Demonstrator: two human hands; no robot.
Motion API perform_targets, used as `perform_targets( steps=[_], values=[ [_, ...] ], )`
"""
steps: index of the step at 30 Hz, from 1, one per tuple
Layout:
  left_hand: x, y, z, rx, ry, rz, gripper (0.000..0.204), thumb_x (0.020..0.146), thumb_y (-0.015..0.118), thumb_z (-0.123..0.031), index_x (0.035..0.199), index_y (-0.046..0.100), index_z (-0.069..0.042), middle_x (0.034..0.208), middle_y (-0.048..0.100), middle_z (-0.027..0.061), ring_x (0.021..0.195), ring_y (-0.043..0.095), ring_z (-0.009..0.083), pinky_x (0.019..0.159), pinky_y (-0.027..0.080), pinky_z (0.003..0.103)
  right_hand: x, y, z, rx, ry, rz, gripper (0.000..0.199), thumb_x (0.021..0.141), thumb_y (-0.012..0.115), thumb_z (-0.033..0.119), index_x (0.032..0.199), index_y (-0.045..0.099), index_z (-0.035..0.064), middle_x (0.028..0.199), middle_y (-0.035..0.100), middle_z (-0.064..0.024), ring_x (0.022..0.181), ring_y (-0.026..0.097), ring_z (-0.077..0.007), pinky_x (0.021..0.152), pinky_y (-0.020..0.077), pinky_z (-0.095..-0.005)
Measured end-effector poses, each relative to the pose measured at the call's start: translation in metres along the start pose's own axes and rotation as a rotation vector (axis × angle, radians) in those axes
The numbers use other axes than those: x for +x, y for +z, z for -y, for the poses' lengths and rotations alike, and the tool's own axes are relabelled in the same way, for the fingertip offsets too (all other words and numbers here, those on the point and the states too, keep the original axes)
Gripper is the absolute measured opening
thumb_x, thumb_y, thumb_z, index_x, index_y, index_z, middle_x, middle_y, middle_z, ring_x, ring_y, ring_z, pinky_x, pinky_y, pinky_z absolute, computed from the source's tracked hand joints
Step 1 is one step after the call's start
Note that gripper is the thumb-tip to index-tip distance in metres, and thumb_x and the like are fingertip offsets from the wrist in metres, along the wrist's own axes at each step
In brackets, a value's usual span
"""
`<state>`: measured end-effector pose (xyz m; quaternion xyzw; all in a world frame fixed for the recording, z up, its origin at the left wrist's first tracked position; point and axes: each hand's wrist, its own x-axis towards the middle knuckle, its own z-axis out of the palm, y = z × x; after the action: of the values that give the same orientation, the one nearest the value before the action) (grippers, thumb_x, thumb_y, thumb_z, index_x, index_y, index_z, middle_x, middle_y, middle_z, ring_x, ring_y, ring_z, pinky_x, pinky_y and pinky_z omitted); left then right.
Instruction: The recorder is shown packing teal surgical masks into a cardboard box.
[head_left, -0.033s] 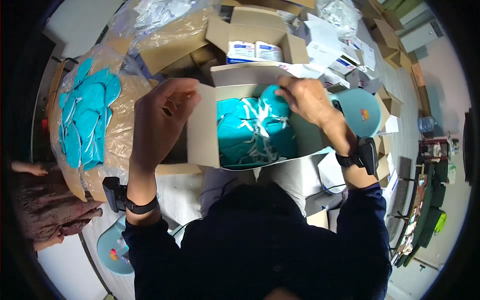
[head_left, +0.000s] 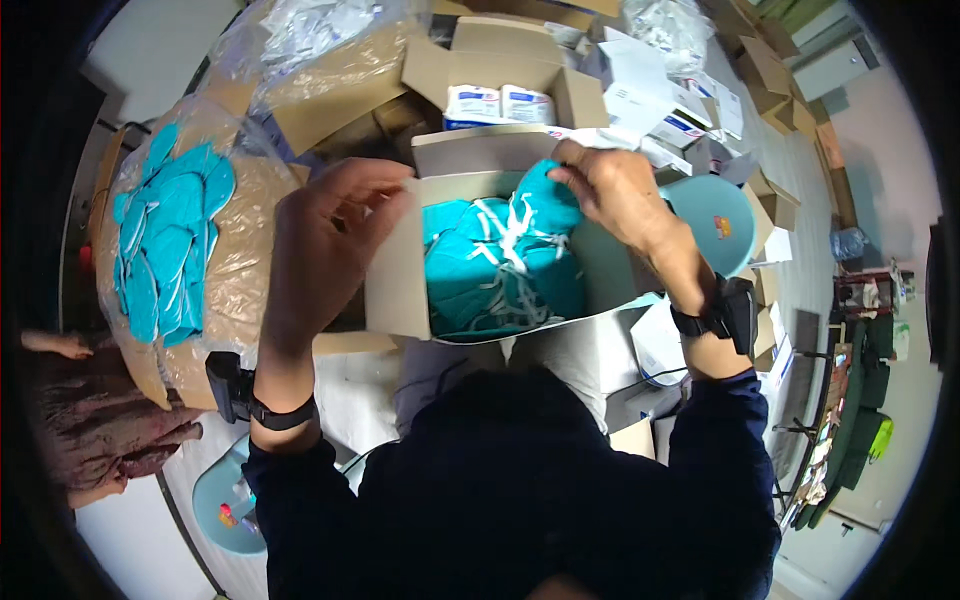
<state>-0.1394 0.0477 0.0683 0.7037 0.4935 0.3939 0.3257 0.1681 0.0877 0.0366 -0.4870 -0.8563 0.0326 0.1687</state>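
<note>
My right hand (head_left: pixel 620 195) pinches a teal rounded cloth piece (head_left: pixel 545 200) with white straps at its upper edge. The piece hangs over the far right part of an open cardboard box (head_left: pixel 395 290). Inside that box lie more teal cloth pieces (head_left: pixel 465 265), their white straps tangled in the middle. My left hand (head_left: pixel 345 240) is raised beside the box's left flap, its fingers curled and the thumb apart from the fingertips. Nothing shows in its grip.
At left, a heap of teal pieces (head_left: pixel 170 240) rests on a plastic-covered carton (head_left: pixel 245 270). Behind stands an open carton (head_left: pixel 500 65) with white packs. Light-blue stools (head_left: pixel 735 210) flank me; another person's hand (head_left: pixel 70 345) shows at far left.
My left hand has come slightly right, closer to the box. The teal piece in my right hand now stands a little higher and further out of the heap. The whole view has shifted slightly.
</note>
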Motion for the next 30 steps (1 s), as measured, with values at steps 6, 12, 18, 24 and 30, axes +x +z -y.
perform_targets(
  steps=[6, 12, 18, 24, 30],
  values=[
    [0.016, 0.079, -0.051, -0.068, 0.248, 0.038, 0.02, 0.082, 0.073, -0.013, 0.099, 0.065, -0.006, 0.089, 0.068, 0.0037, 0.081, 0.063, 0.0116, 0.072, 0.046, 0.028, -0.006, -0.087, 0.029, 0.125, 0.099, -0.256, 0.015, 0.085, 0.067, 0.023, 0.091, 0.068, 0.009, 0.071, 0.064, -0.0155, 0.065, 0.062, -0.0358, 0.058, 0.0488, -0.042],
    [0.013, 0.121, -0.061, -0.151, 0.101, 0.078, 0.018, 0.08, 0.073, -0.01, 0.091, 0.063, -0.001, 0.088, 0.066, 0.0119, 0.081, 0.065, 0.0237, 0.073, 0.05, 0.033, -0.018, -0.098, 0.026, 0.175, 0.115, -0.339, 0.015, 0.085, 0.067, 0.022, 0.091, 0.071, 0.0083, 0.07, 0.066, -0.0149, 0.065, 0.064, -0.0348, 0.06, 0.0501, -0.0396],
    [0.017, 0.106, -0.066, -0.164, 0.267, 0.276, 0.01, 0.086, 0.067, -0.009, 0.094, 0.063, -0.004, 0.088, 0.064, 0.0022, 0.077, 0.058, 0.0108, 0.07, 0.042, 0.025, -0.032, -0.104, 0.003, 0.164, 0.129, -0.329, 0.014, 0.084, 0.066, 0.022, 0.089, 0.072, 0.0096, 0.068, 0.065, -0.0142, 0.065, 0.063, -0.035, 0.06, 0.0492, -0.0406],
    [0.01, 0.075, -0.06, -0.796, -0.072, 0.591, 0.013, 0.088, 0.063, -0.012, 0.095, 0.057, -0.004, 0.082, 0.054, 0.0002, 0.074, 0.05, 0.0088, 0.065, 0.037, 0.025, -0.029, -0.099, -0.007, 0.184, 0.091, -0.312, 0.013, 0.085, 0.066, 0.022, 0.091, 0.072, 0.013, 0.072, 0.065, -0.0141, 0.07, 0.063, -0.0355, 0.064, 0.0496, -0.0425],
    [-0.005, 0.033, -0.045, -1.121, -0.122, 0.349, 0.024, 0.089, 0.057, -0.014, 0.107, 0.057, 0.002, 0.079, 0.056, 0.0059, 0.068, 0.051, 0.0136, 0.061, 0.038, 0.025, -0.037, -0.071, -0.038, 0.26, 0.153, -0.281, 0.013, 0.086, 0.066, 0.023, 0.091, 0.071, 0.0124, 0.072, 0.064, -0.0155, 0.071, 0.063, -0.0363, 0.065, 0.0497, -0.0424]
  ],
)
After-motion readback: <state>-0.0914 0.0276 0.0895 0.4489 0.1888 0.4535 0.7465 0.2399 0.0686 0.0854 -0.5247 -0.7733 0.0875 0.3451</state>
